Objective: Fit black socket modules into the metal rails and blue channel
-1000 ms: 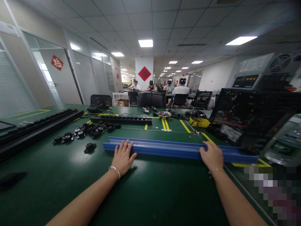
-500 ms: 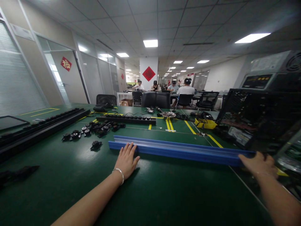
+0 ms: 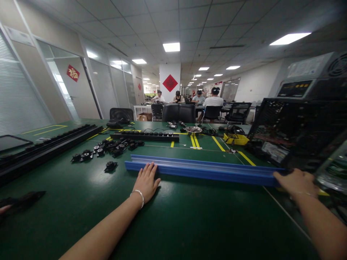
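Note:
A long blue channel-shaped rail (image 3: 206, 172) lies across the green table in front of me. My left hand (image 3: 146, 182) rests near its left end, fingers stretched out over the near wall and thumb spread apart. At the other end my right hand (image 3: 298, 184) grips the rail, its thumb on the near side; its other fingers are partly hidden. A small black part (image 3: 110, 166) lies left of the rail's left end. Behind it spreads a pile of similar black parts (image 3: 116, 145).
Black rails with parts stand at the left (image 3: 67, 144) and back (image 3: 145, 136). A metal bowl (image 3: 193, 130) and a yellow bin (image 3: 235, 139) sit farther back. Computer hardware (image 3: 298, 126) crowds the right. Another person's fingertip (image 3: 4, 209) shows at the left edge by dark parts.
The rail's right end and my right hand have shifted slightly left and up in the view. My left hand has hardly moved. A fingertip has appeared at the left edge.

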`<state>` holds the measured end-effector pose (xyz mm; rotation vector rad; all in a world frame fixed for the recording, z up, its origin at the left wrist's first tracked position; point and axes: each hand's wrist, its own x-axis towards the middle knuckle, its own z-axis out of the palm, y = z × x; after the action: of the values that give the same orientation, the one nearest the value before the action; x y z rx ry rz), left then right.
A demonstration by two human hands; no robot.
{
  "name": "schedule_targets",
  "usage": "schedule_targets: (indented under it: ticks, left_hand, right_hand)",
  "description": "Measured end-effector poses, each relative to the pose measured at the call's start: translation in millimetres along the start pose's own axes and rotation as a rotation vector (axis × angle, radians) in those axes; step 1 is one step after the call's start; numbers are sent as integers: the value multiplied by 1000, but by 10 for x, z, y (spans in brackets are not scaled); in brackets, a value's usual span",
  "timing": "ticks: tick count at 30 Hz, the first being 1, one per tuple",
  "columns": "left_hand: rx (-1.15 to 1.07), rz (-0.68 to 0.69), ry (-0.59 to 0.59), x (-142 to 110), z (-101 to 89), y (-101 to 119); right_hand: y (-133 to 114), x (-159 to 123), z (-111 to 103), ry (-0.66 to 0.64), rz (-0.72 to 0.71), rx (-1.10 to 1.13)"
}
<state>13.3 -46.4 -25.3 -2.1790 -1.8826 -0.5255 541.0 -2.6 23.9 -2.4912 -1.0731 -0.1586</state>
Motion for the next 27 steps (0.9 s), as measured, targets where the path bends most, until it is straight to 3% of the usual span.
schedule_targets:
  ticks: [27]
  left_hand:
    - [-9, -10, -31, -2, 25, 15]
  right_hand:
    - [-352, -237, -194, -115, -232, -174]
